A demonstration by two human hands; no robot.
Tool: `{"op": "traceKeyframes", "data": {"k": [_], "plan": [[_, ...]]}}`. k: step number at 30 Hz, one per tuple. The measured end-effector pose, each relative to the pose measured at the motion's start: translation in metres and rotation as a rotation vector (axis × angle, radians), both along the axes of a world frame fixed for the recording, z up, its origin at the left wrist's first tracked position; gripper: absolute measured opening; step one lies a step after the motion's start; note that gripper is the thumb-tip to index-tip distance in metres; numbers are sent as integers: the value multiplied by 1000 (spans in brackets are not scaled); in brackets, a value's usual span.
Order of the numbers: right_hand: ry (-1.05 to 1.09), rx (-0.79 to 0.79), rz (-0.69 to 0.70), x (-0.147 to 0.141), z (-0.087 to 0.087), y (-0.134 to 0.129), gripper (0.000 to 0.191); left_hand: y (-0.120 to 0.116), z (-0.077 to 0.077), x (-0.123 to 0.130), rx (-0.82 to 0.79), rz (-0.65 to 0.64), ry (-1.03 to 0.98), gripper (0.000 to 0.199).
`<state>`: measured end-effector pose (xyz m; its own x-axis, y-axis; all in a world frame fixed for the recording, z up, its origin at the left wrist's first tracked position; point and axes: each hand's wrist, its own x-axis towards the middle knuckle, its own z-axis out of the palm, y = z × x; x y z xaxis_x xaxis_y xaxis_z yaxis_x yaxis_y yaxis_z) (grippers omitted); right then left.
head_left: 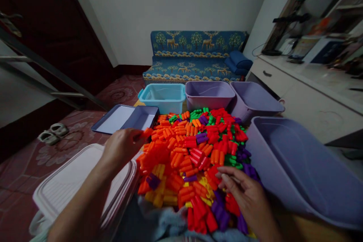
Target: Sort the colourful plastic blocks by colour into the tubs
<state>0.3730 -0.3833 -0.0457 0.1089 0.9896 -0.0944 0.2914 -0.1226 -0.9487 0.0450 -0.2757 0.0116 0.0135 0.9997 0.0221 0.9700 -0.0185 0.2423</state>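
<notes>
Many plastic pieces (178, 159): one loose heap on the bench (306, 230), orange mostly left and middle, red toward the right, green at the back and right, yellow and purple along the near side
Left hand (123, 145): at the heap's left edge, fingers closed on an orange piece (147, 132)
Right hand (244, 193): at the near right, fingers half curled with tips by a red piece (212, 176); cannot tell whether they grip it
Bins behind the heap: a light-blue bin (167, 106), a middle purple bin (210, 102) and a corner purple bin (244, 106), side by side
Bin at the right: a large purple bin (266, 166), just beside the heap
Near left: pale lids (73, 181), partly behind the left forearm
</notes>
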Motion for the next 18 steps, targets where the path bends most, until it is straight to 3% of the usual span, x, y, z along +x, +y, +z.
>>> {"op": "traceKeyframes", "data": {"k": [3, 6, 9, 13, 15, 18], "plan": [[-18, 173, -29, -10, 14, 19, 39, -1, 1, 58, 155, -180, -306, 47], [-214, 358, -80, -6, 19, 23, 42, -20, -9, 80, 310, -289, -396, 66], [-499, 401, -40, 14, 6, 5, 48, -55, -33, 48, 309, -189, -297, 67], [-765, 435, 61, 31, -25, -25, 73, -101, -71, -11, 225, -32, -141, 74], [-873, 447, 73, 28, -37, -32, 83, -113, -86, -22, 205, -31, -95, 73], [-986, 437, 41, 17, -47, -29, 90, -113, -99, -10, 199, -75, -36, 76]]}}
